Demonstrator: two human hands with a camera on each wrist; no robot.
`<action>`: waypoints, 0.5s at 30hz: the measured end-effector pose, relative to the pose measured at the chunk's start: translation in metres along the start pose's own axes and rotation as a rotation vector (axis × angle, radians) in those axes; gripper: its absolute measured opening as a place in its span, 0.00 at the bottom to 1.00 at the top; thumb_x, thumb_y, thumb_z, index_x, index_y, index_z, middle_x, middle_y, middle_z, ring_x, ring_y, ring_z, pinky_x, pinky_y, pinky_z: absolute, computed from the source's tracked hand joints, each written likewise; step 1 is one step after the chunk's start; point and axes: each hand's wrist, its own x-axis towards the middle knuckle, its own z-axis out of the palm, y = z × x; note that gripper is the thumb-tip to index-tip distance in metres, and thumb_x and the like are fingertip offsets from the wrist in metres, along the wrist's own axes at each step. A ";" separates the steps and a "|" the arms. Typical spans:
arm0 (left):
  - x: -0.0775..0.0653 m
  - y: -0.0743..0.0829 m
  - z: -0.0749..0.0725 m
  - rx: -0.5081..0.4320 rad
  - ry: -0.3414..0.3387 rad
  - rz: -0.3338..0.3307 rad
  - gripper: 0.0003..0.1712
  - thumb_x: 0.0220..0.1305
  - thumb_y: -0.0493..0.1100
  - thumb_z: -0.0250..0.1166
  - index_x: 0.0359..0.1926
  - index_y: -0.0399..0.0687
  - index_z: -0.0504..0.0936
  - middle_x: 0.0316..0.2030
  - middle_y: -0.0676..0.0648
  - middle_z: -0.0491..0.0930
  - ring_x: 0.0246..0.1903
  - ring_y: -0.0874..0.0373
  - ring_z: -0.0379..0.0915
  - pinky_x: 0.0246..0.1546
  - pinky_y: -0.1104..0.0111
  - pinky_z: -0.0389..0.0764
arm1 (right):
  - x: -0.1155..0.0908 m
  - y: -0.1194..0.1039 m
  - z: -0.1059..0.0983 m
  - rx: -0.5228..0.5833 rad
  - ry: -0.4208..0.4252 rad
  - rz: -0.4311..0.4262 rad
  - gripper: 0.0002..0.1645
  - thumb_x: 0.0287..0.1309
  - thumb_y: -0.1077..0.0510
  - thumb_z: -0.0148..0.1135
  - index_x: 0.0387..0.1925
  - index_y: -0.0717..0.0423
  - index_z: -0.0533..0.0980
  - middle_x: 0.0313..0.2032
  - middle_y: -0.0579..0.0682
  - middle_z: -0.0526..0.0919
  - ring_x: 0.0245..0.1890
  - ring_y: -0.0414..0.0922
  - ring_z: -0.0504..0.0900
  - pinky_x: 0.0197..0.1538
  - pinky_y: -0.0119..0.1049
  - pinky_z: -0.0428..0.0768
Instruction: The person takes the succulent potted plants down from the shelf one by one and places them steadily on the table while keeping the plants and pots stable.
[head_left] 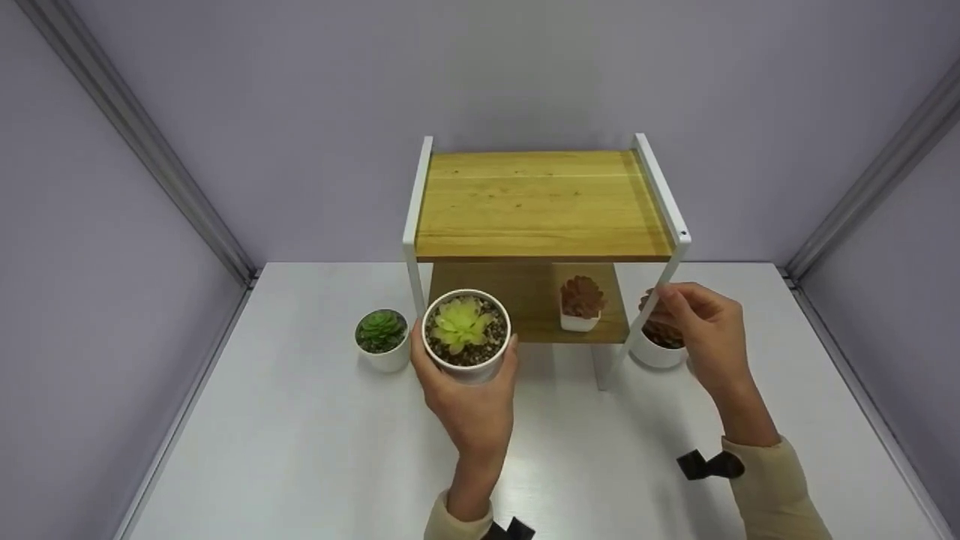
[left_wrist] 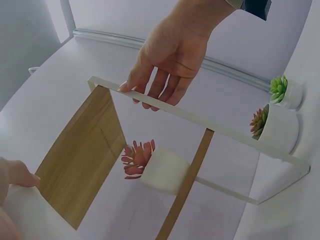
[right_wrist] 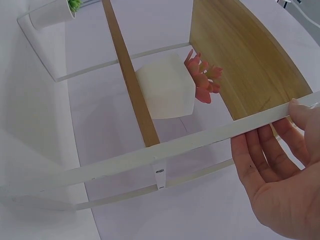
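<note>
My left hand (head_left: pixel 476 412) grips a round white pot with a light green succulent (head_left: pixel 463 326), thumb and fingers on either side of it. The pot is raised in front of the two-tier wooden shelf (head_left: pixel 536 202) with white metal sides. My right hand (head_left: pixel 709 326) holds the shelf's right front post (right_wrist: pixel 210 132), thumb on one side and fingers on the other. On the lower board (head_left: pixel 517 300) stands an angular white pot with a red succulent (head_left: pixel 581 300), set toward the right. In the left wrist view the left fingers (left_wrist: pixel 20 172) and part of the held pot show.
Left of the shelf, a white pot with a dark green succulent (head_left: pixel 381 334) stands on the white table (head_left: pixel 300 435). On the right, a white pot with a reddish succulent (left_wrist: pixel 277 129) and a smaller bright green one (left_wrist: pixel 287 92) stand beside the post. Grey walls (head_left: pixel 525 67) enclose the table.
</note>
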 end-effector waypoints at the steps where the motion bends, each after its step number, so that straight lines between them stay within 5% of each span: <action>1: 0.001 0.000 -0.003 0.005 -0.014 0.009 0.64 0.43 0.36 0.88 0.78 0.38 0.60 0.74 0.36 0.67 0.72 0.42 0.68 0.69 0.41 0.75 | 0.000 0.000 0.000 0.003 -0.002 -0.002 0.16 0.75 0.62 0.61 0.45 0.76 0.83 0.37 0.51 0.92 0.39 0.44 0.93 0.49 0.34 0.90; 15: 0.021 -0.012 -0.041 0.088 -0.093 0.046 0.63 0.44 0.35 0.87 0.78 0.38 0.60 0.71 0.34 0.68 0.70 0.39 0.69 0.64 0.36 0.77 | 0.002 0.000 -0.002 -0.016 0.012 0.007 0.17 0.75 0.60 0.62 0.46 0.76 0.83 0.37 0.49 0.92 0.40 0.43 0.93 0.48 0.33 0.90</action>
